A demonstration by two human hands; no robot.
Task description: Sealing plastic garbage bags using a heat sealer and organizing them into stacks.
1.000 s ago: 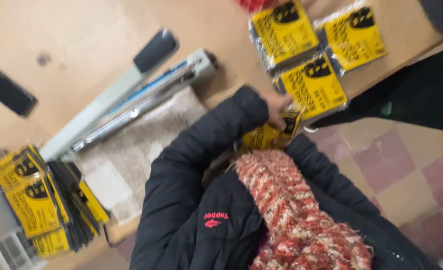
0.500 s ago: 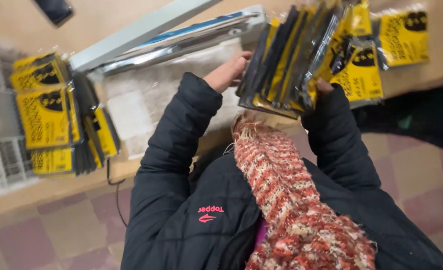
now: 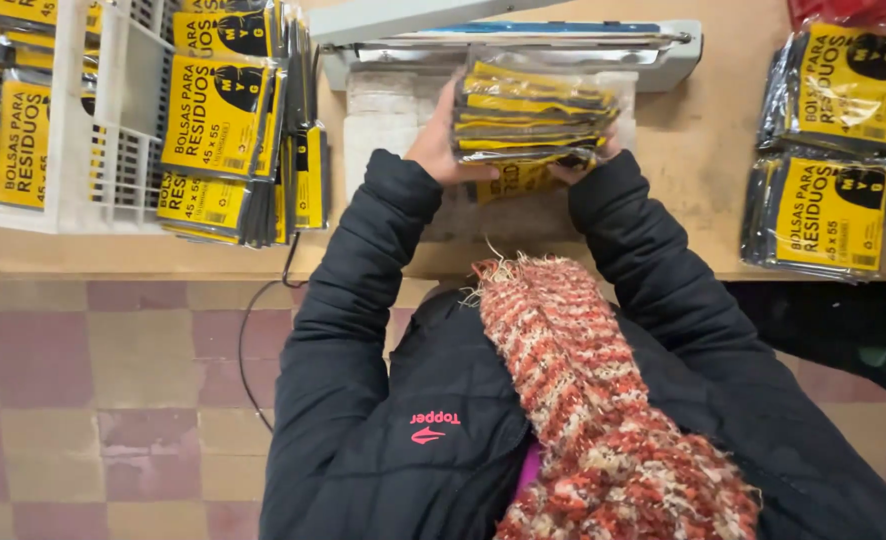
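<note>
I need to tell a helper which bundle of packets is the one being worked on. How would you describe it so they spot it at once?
Start at the long grey sealing machine at the back of the wooden bench. Just in front of it, the left hand and right hand grip a stack of yellow-and-black packets edge-on. Unlike the other packets, it is held off the bench.

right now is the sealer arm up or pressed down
Up. The heat sealer arm slants away from its base at the left, leaving a gap, while both hands hold the stack of yellow-and-black packets just before it.
</note>
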